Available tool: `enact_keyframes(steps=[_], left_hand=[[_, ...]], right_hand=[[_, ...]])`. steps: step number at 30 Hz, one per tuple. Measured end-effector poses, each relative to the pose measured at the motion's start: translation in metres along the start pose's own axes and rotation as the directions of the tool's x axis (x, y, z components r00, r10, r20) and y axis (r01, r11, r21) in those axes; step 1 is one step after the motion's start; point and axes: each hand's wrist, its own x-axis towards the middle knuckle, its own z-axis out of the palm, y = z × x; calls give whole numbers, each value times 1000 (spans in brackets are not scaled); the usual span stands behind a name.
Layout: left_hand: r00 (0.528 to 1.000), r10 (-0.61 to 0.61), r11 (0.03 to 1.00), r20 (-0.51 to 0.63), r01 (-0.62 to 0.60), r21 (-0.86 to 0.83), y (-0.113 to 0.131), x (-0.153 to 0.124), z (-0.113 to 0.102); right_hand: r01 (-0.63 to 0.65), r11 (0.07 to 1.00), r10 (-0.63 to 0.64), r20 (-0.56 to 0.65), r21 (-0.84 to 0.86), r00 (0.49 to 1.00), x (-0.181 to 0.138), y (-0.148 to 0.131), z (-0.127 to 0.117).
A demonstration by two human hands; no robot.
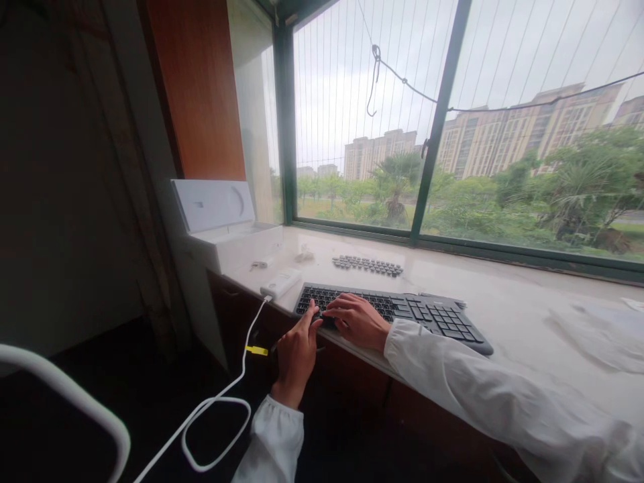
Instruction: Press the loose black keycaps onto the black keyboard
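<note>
While the right hand (358, 320) rests open on the keyboard (427, 314) and the left hand (296, 352) shows no clear grip, pulling may drag it off the ledge (508, 292).

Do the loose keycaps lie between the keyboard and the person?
No, the keycaps lie behind the keyboard, on the side toward the window.

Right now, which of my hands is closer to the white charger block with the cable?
Left. Your left hand is at the front-left edge of the keyboard, close to the white charger block; your right hand rests on the keys farther right.
</note>
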Motion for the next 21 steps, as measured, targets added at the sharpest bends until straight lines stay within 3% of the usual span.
enact_keyframes(steps=[5, 10, 13, 16, 21], left_hand=[[999, 37, 999, -9, -37, 5, -2, 1, 1], [996, 74, 997, -55, -74, -9, -4, -3, 1], [991, 89, 995, -101, -93, -40, -6, -9, 1], [983, 94, 992, -155, -106, -74, -8, -20, 4], [971, 121, 984, -205, -145, -106, -6, -45, 17]], right_hand=[[-31, 999, 30, -3, -44, 1000, 3, -4, -3], [-234, 962, 227, -63, -144, 972, 15, 9, -25], [-384, 897, 388, -26, -219, 921, 27, 40, -36], [-499, 811, 546, 88, -304, 833, 38, 81, -38], [-557, 702, 673, 158, -443, 723, 56, 135, -20]])
